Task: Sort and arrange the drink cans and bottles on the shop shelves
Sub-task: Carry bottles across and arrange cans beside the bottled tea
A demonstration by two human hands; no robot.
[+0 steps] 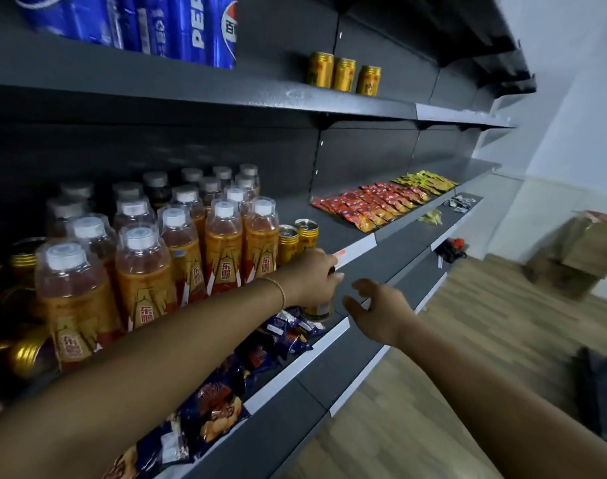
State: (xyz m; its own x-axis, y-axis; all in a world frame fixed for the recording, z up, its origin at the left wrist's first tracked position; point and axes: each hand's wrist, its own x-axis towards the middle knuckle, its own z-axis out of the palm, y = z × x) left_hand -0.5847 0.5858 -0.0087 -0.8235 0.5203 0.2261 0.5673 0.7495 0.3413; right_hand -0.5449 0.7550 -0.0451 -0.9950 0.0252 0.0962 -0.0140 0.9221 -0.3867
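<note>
**Head view.** The left hand (312,278) reaches across the shelf front and grips a gold can (316,311) from above. Its fingers are curled round the top, so only the lower body of the can shows. The can is at the front of the lower shelf (315,354), just beside a heap of dark blue snack packets (288,331). Whether its base rests on the shelf or is just clear of it cannot be told. The right hand (378,309) hovers just beside the can, its fingers (364,285) loosely spread and holding nothing. On the middle shelf (343,233), two matching cans (297,240) stand at the end of a block of orange bottles (222,243). Three more cans (343,75) stand on the upper shelf (364,103).

Hazards, as judged:
- **(a) Slip.** A grip on the top alone gives little hold on a smooth metal wall. A slip would drop the can onto the packets or over the edge to the floor (467,340).
- **(b) Shelf edge.** The front edge of the middle shelf lies close above the hand, so a straight lift could knock the can or the knuckles against it.
- **(c) Forearm.** The left forearm runs close along the front row of bottles, and a sideways sweep could topple them.
- **(d) Nearby cans.** The two matching cans stand near the shelf edge, and setting a third beside them could nudge one off.
</note>
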